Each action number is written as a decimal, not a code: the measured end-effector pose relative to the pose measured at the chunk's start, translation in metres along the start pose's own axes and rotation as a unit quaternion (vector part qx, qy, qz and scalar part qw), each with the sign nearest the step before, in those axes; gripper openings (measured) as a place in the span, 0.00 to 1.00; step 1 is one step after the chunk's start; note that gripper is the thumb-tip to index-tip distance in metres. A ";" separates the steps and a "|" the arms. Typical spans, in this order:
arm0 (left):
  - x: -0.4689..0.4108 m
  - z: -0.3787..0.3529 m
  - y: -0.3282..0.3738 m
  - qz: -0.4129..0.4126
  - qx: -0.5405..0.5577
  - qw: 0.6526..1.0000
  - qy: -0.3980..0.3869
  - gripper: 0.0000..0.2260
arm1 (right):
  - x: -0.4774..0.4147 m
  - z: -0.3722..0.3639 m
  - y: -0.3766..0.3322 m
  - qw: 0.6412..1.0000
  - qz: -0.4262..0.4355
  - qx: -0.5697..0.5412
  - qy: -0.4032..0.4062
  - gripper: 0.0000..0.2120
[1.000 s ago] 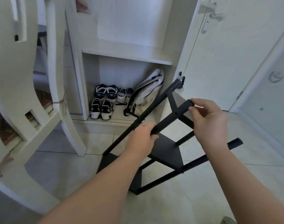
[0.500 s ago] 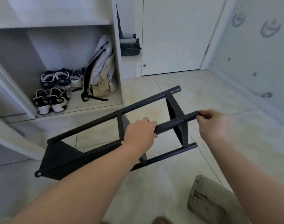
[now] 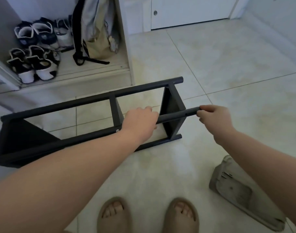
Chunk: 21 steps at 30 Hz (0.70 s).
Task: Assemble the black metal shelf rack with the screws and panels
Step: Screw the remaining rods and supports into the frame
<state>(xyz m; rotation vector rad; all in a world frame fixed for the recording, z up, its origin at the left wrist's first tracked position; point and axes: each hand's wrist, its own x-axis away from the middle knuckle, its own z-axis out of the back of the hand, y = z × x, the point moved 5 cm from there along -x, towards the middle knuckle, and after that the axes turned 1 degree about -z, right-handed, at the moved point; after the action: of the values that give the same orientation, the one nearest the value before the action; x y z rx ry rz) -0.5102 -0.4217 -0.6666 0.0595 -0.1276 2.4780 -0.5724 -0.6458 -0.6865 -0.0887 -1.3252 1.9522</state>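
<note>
Two tan slippers (image 3: 114, 216) are showing nearest me, with a grey upturned object (image 3: 241, 190) lying on my right. My left hand (image 3: 140, 122) is gripping the black shelf rack's (image 3: 93, 98) near pole (image 3: 177, 115) and my right hand (image 3: 214, 117) is pinching its end. The rack is lying sideways over the tiled floor (image 3: 228, 64). Beyond, sneakers (image 3: 34, 47) and a backpack (image 3: 96, 31) are sitting in the cupboard (image 3: 93, 72).

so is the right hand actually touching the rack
Touching. The head view shows the right hand pinching the end of a pole of the rack between thumb and fingers, with no gap.
</note>
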 end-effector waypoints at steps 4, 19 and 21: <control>0.007 -0.004 -0.021 0.034 0.018 0.999 0.005 0.12 | 0.001 -0.022 -0.010 0.999 -0.001 -0.013 -0.042 0.16; 0.050 0.000 0.097 -0.198 0.096 0.975 -0.033 0.18 | 0.061 0.087 0.068 0.898 0.093 0.409 -0.136 0.28; 0.053 -0.015 0.127 -0.227 0.105 0.965 -0.083 0.19 | 0.061 0.105 0.093 0.892 0.071 0.423 -0.142 0.27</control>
<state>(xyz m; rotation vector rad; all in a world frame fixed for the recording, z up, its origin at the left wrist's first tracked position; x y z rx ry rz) -0.6302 -0.4873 -0.6874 0.3482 0.0743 2.0161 -0.7132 -0.7043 -0.6940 0.5563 -0.5282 2.5731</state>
